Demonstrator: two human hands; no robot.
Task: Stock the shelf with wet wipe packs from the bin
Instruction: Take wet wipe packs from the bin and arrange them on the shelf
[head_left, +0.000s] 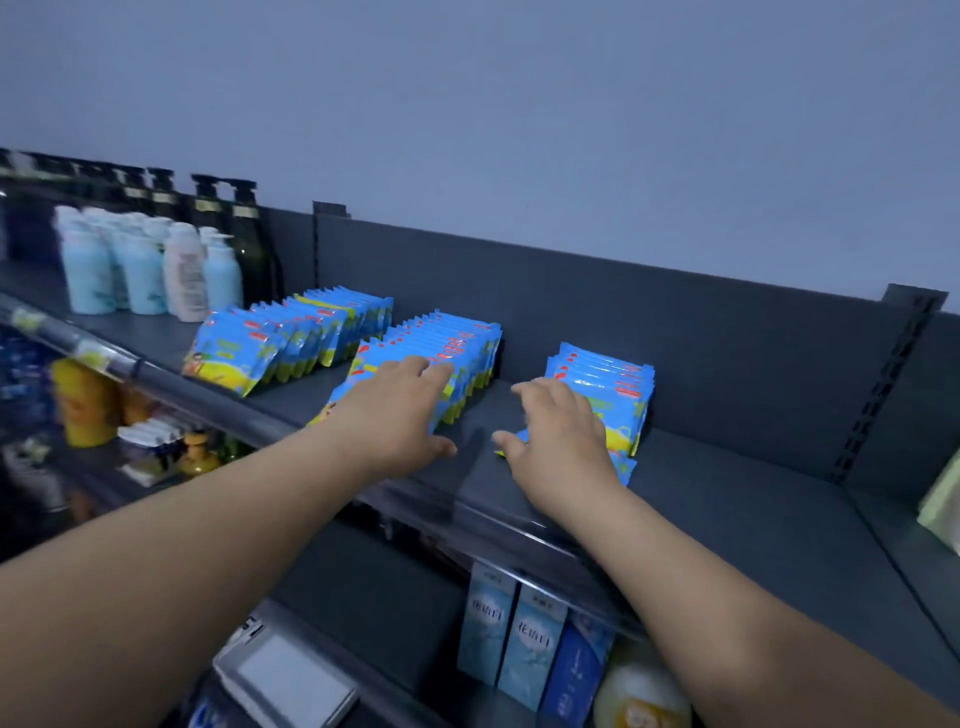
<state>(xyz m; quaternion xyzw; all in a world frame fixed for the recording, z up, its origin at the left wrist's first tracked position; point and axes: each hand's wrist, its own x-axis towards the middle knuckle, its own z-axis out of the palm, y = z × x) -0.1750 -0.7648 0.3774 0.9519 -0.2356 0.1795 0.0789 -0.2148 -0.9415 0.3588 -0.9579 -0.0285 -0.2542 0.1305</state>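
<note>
Wet wipe packs (457, 348) stand in rows on the shelf (727, 493) under our left hand (400, 415) and right hand (563, 447), both spread and gripping nothing; soft, light, slick, we judge, best pinched by sealed edges.

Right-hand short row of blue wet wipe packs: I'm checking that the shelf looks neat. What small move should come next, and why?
Probably the right hand should tip the front blue wet wipe pack upright against its short row. That pack seems to lie low and slanted under the hand, while the packs behind it stand on edge.
</note>
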